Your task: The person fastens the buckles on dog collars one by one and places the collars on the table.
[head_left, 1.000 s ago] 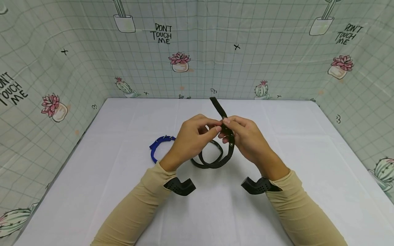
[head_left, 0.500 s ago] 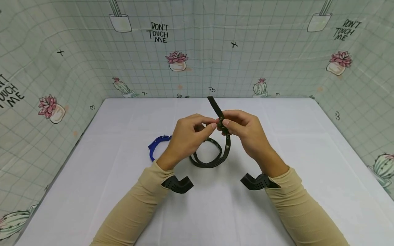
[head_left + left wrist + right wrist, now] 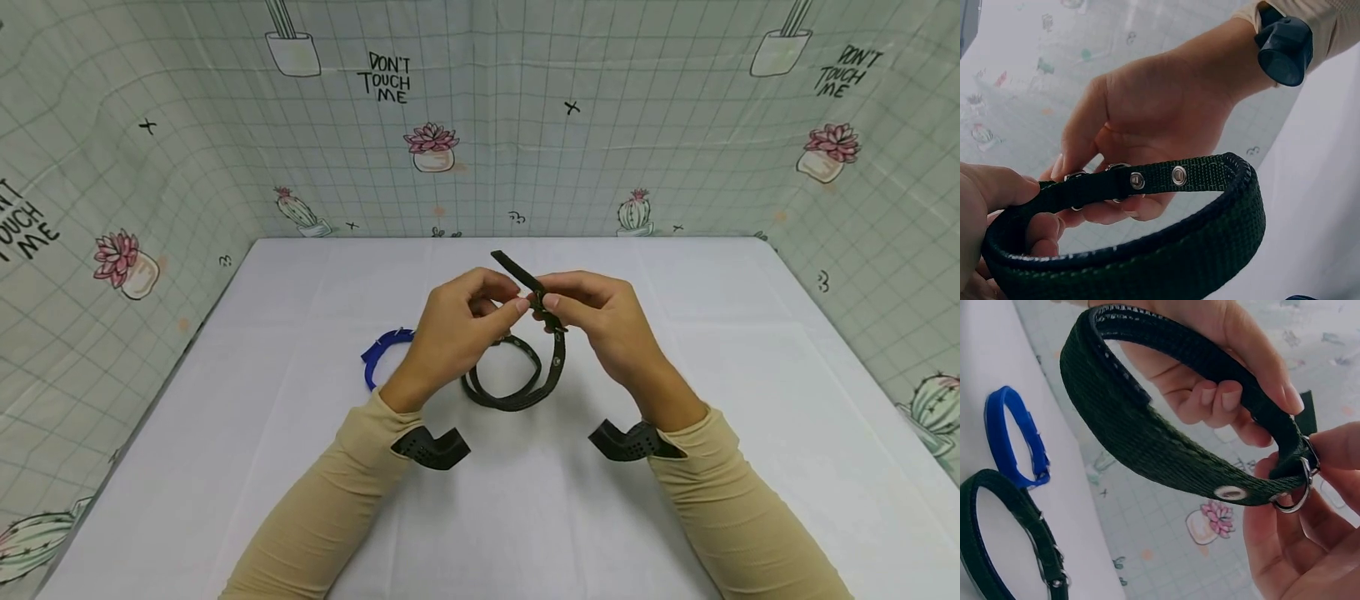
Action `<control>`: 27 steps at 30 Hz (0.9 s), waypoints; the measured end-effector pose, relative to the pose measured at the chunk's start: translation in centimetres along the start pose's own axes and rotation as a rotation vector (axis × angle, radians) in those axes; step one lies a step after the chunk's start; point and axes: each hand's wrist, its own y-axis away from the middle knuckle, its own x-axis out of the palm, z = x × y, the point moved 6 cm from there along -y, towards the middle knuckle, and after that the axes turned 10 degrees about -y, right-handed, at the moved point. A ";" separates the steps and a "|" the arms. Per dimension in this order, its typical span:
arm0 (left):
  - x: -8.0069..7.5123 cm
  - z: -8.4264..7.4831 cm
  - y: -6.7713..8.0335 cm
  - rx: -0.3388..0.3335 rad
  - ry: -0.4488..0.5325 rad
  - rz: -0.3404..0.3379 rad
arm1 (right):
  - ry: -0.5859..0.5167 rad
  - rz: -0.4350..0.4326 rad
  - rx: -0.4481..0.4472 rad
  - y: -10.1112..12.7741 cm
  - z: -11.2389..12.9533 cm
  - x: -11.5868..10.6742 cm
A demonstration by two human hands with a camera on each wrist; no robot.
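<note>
Both hands hold a dark green dog collar, looped and raised above the table. With thumb and fingers, my left hand pinches the strap on the left side. My right hand grips it at the metal buckle, beside the D-ring. The strap's free end sticks out up and left past the fingers. Metal eyelets line the strap. In the right wrist view, a second dark green collar and a blue collar lie looped on the table.
A white cloth covers the table. Behind and at the sides hangs a grid-patterned cloth printed with cacti and lettering. The blue and second green collars lie close by the left forearm and below the hands. Black wrist cameras sit on both sleeves.
The strap's free end has tipped further left and down. The left fingers have lifted slightly from the strap, while the right hand keeps its grip near the buckle.
</note>
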 end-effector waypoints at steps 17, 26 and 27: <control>-0.2 0.0 0.1 0.099 0.156 -0.063 | 0.182 0.079 0.025 0.0 0.6 -0.4; -0.4 -0.1 0.0 0.133 0.209 -0.042 | 0.098 0.089 0.032 0.1 0.4 -0.2; -0.4 -0.2 0.0 0.147 0.225 -0.042 | 0.082 0.088 0.038 0.1 0.4 -0.2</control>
